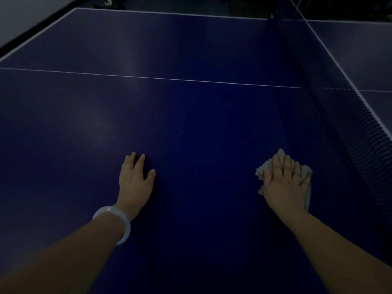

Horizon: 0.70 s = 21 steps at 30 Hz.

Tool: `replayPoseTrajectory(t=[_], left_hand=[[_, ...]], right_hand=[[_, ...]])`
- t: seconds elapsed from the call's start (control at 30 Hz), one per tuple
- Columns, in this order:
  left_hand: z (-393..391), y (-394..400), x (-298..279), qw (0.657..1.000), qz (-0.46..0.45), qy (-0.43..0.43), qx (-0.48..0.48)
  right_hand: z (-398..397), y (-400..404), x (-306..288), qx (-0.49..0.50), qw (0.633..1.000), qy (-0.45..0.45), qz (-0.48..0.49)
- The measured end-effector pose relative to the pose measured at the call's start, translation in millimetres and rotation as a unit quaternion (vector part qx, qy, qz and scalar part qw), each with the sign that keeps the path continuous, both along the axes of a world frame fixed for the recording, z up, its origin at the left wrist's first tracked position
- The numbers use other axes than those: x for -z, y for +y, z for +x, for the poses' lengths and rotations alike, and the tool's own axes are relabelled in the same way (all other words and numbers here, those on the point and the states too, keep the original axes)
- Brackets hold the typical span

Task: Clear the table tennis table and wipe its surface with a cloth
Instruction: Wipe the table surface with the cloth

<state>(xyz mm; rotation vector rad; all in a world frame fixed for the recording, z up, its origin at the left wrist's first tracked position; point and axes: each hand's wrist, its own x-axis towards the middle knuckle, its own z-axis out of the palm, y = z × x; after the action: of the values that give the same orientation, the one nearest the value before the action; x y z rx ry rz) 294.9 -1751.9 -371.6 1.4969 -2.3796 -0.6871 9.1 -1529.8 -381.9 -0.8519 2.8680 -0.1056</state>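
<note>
Head view: right hand (284, 183), fingers flat, presses cloth (305, 174) onto table (169, 113); loose edges risk snagging net (352, 124).

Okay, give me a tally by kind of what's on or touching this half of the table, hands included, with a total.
hands: 2, the left hand flat on the blue table, the right hand pressing on the cloth
cloth: 1, grey
bracelet: 1, white, on the left wrist
net: 1, along the right edge
Total: 5
</note>
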Motion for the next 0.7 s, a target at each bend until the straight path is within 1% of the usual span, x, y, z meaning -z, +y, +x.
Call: replayPoseTrajectory(t=[0.03, 0.1, 0.17, 0.23, 0.27, 0.33, 0.4, 0.47, 0.5, 0.53, 0.57, 0.6, 0.67, 0.7], left_hand=[[7, 14, 0, 1.000, 0.006, 0.002, 0.015], [26, 54, 5, 0.996, -0.023, -0.045, 0.075], [40, 95, 12, 0.989, -0.052, -0.092, 0.108], [46, 126, 15, 0.985, -0.065, -0.121, 0.106], [46, 138, 16, 0.983, -0.072, -0.133, 0.102], [44, 154, 14, 0.979, -0.084, -0.158, 0.100], [42, 160, 11, 0.974, -0.097, -0.179, 0.099], [42, 161, 11, 0.972, -0.104, -0.186, 0.102], [42, 161, 11, 0.972, -0.104, -0.186, 0.103], [42, 161, 11, 0.972, -0.102, -0.185, 0.102], [42, 161, 11, 0.973, -0.101, -0.184, 0.101], [42, 161, 10, 0.973, -0.099, -0.184, 0.100], [43, 161, 10, 0.973, -0.096, -0.183, 0.099], [42, 161, 10, 0.973, -0.099, -0.183, 0.096]], right_hand=[[0, 0, 0, -0.001, 1.000, -0.005, 0.004], [9, -3, -3, 0.009, 1.000, -0.011, 0.003], [29, -3, -7, -0.001, 1.000, -0.024, -0.014], [64, 2, -7, -0.070, 0.997, -0.021, -0.038], [83, 8, -5, -0.125, 0.991, -0.004, -0.039], [112, 29, 2, -0.242, 0.969, 0.034, -0.039], [109, 57, 5, -0.314, 0.947, 0.042, -0.046], [80, 88, 7, -0.336, 0.941, 0.045, -0.022], [62, 103, 7, -0.307, 0.950, 0.047, -0.002], [47, 118, 5, -0.238, 0.970, 0.051, 0.001], [33, 130, 2, -0.143, 0.989, 0.048, -0.011], [25, 137, -1, -0.045, 0.998, 0.033, -0.026], [28, 131, -7, 0.098, 0.995, -0.015, -0.021], [38, 119, -8, 0.141, 0.990, -0.018, -0.013]])
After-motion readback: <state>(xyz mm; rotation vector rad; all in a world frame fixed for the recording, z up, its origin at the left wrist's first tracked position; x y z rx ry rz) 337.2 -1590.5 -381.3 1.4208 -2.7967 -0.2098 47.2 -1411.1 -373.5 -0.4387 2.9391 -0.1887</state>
